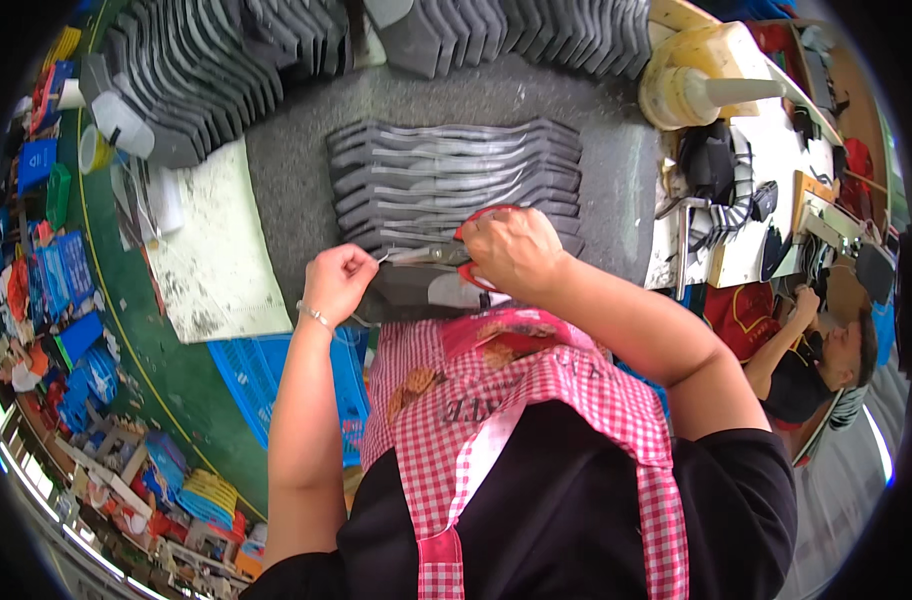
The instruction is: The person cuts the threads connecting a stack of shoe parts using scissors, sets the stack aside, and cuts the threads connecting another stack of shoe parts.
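Note:
My right hand grips scissors with red handles; their metal blades point left. Thumb and fingertips of my left hand pinch the end of a thin white strip, close to the blade tips. Both hands are over the near end of a row of overlapping dark grey shaped pieces, with pale lines along their edges. The nearest piece bears a light grey patch and lies partly under my right hand. Whether the blades touch the strip I cannot tell.
More dark pieces stand in rows at the far left and far middle of the grey work surface. A stained yellow container sits far right. Blue crates are below the table edge. A co-worker sits at right.

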The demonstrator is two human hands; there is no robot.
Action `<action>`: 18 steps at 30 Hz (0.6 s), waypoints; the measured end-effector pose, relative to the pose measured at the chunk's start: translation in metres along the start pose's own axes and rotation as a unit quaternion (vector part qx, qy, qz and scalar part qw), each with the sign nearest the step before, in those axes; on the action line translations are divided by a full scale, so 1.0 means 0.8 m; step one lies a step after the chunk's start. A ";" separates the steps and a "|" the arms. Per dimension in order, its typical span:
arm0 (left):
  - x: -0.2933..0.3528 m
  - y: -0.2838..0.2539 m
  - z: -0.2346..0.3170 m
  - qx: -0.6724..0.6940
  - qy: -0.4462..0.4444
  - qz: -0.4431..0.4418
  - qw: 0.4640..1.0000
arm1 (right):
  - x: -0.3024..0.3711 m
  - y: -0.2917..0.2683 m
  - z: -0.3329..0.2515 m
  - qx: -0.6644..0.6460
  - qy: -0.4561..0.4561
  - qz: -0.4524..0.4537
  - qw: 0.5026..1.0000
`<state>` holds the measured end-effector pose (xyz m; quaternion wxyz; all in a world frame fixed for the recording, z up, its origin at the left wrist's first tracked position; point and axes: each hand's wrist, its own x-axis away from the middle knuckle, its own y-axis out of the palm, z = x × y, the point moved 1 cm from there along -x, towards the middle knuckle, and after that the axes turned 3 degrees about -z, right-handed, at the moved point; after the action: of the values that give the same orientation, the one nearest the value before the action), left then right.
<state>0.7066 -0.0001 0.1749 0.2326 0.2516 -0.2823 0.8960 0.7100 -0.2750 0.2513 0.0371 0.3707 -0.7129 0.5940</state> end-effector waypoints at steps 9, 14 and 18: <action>-0.104 -0.068 0.120 0.256 0.118 0.011 0.959 | -0.014 -0.021 0.182 -0.519 0.349 0.428 0.653; -0.248 -0.094 0.200 0.235 0.251 0.098 0.934 | -0.059 -0.020 0.245 -0.338 0.446 0.559 0.612; -0.315 -0.120 0.256 0.359 0.147 -0.003 0.922 | -0.091 -0.031 0.262 -0.403 0.460 0.615 0.498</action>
<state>1.0186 -0.1266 0.2118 0.1679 0.1842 0.0962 0.9636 0.8578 -0.4238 0.1745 0.1304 -0.5417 -0.8055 0.2019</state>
